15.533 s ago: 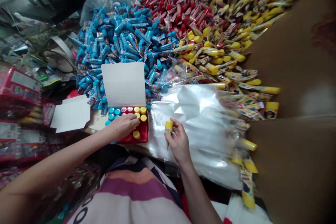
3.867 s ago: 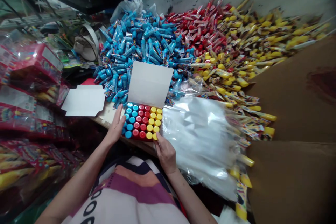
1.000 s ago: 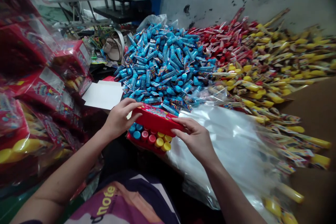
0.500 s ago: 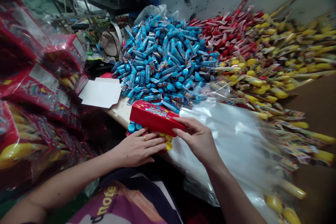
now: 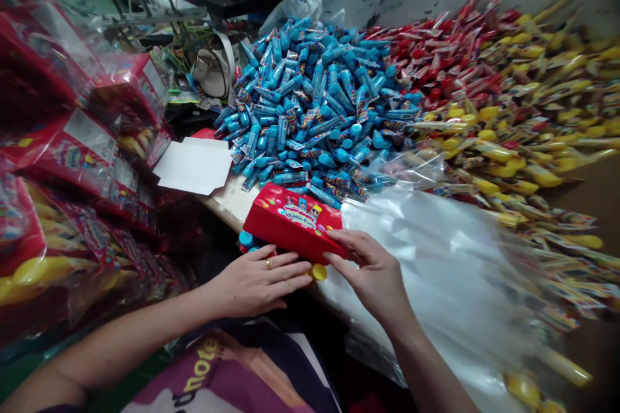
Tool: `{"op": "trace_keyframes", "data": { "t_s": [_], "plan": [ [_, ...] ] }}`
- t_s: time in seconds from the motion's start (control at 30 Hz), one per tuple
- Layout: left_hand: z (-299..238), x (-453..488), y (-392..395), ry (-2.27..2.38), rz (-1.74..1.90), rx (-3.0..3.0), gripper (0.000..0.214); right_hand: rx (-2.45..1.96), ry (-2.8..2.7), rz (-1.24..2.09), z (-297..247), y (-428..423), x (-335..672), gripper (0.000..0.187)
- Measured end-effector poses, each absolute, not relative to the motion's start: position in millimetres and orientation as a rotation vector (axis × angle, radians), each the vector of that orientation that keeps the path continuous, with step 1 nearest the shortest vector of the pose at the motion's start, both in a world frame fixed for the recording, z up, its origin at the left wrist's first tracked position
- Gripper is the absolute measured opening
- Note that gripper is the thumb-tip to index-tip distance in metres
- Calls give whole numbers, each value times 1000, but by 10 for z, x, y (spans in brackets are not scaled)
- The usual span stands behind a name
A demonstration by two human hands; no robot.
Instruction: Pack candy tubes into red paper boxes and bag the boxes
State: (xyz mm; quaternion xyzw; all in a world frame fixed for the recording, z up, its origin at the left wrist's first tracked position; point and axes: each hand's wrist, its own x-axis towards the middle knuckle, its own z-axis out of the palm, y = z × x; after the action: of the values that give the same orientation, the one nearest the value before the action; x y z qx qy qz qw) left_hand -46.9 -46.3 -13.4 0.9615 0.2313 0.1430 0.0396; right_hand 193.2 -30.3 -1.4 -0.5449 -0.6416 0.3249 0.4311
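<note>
Holding the red box (image 5: 293, 222) tilted at the bench edge, we lay the left hand (image 5: 256, 281) along its near side, fingers together, and the right hand (image 5: 368, 268) clamps its right end. Blue caps (image 5: 246, 239) and a yellow cap (image 5: 318, 271) show beneath, so the box looks filled, not yet flat. Far off, large heaps of blue tubes (image 5: 310, 97) and yellow tubes (image 5: 523, 168) remain.

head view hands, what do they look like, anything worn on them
The left hand and the right hand are both bare, with no gloves, and no sleeves show on the forearms. The left hand wears a gold-coloured ring on one finger; none shows on the right. Below them is a purple, orange and white top with lettering.
</note>
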Motion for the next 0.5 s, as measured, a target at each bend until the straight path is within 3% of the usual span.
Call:
{"op": "trace_keyframes", "data": {
  "t_s": [0.17,0.27,0.37,0.5],
  "plan": [
    [-52,-553,-481,719,563,2895,44,-1353,-1731,645,-123,-415,1889,24],
    [-62,-697,-501,996,969,2719,41,-1355,-1758,595,-154,-431,1879,23],
    [-162,-795,-510,1480,1361,2191,34,-1358,-1767,577,-158,-423,1878,22],
    [-333,-740,-541,1539,1351,1505,31,-1368,-1775,561,-167,-426,1876,21]
  ]
}}
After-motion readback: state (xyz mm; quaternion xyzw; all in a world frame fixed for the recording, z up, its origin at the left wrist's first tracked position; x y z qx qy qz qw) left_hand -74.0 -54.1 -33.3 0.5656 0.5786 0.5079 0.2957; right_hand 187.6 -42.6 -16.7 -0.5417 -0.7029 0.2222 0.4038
